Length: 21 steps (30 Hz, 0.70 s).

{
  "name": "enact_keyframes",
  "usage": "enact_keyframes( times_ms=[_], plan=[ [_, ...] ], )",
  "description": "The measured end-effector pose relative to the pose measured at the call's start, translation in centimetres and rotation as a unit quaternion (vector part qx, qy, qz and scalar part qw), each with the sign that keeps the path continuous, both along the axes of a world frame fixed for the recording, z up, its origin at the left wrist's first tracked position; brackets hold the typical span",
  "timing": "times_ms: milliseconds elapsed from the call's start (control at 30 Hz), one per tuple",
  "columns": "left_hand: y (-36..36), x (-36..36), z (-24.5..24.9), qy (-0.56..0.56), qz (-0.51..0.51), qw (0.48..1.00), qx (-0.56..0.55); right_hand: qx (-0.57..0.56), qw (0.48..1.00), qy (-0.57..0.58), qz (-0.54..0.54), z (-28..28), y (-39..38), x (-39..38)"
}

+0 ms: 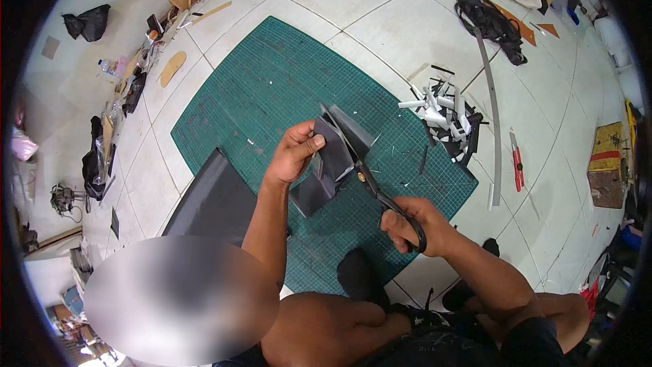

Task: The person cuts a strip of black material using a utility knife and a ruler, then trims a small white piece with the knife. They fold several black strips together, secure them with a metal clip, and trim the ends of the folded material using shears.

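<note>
My left hand [297,153] pinches a folded piece of dark sheet material [334,149] between thumb and fingers, above the green cutting mat [238,81]. My right hand [414,224] is closed round the handles of black scissors [380,194]. Their blades reach up to the sheet's right edge, and the tips are partly hidden by the material. A lower flap of the sheet [314,194] hangs over the mat. A larger dark sheet [212,197] lies left of my left forearm, partly over the mat's edge.
Black and white scraps [445,115] are heaped at the mat's right corner. Beyond them lie a metal ruler [492,115], a red cutter [518,166] and a black bag [489,24]. A worn box [606,163] stands far right. My foot [360,275] rests on the mat's near edge.
</note>
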<state>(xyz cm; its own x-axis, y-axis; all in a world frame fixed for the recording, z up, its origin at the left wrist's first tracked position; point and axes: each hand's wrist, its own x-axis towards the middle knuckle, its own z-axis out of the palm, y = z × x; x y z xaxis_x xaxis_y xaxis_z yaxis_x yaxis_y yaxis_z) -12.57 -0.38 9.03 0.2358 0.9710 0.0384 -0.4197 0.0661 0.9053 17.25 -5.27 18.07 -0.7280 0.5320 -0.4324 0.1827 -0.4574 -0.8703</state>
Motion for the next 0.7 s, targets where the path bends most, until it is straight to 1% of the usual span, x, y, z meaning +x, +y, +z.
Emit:
enact_keyframes(
  times_ms=[33, 67, 167, 267, 300, 400, 600, 700],
  plan=[
    [0.0, -0.1, 0.2, -0.02, 0.006, 1.0, 0.005, 0.01, 1.0, -0.013, 0.008, 0.2, -0.1, 0.2],
    [-0.1, -0.3, 0.3, -0.04, 0.013, 0.999, 0.01, 0.006, 1.0, 0.0, 0.008, 0.2, -0.2, 0.4],
    [-0.2, -1.0, 0.7, -0.146, 0.083, 0.986, -0.018, -0.005, 0.999, 0.045, 0.011, 0.4, 0.3, 1.4],
    [0.0, -2.9, -0.6, -0.224, 0.082, 0.971, 0.017, -0.034, 0.995, 0.091, 0.032, 0.4, 0.5, 2.3],
    [-0.2, -3.1, -0.7, -0.221, 0.117, 0.968, -0.002, -0.045, 0.993, 0.099, 0.049, 0.4, 0.5, 2.5],
    [-0.5, -3.5, -0.9, -0.216, 0.134, 0.967, -0.01, -0.05, 0.989, 0.108, 0.088, 0.2, -0.3, 2.4],
    [-0.3, -3.3, -0.8, -0.206, 0.103, 0.973, -0.009, -0.042, 0.987, 0.085, 0.128, 1.0, -0.5, 1.7],
    [-0.2, -2.8, -0.7, -0.169, 0.094, 0.981, -0.014, -0.039, 0.988, 0.078, 0.129, 1.0, -0.3, 1.5]
  ],
)
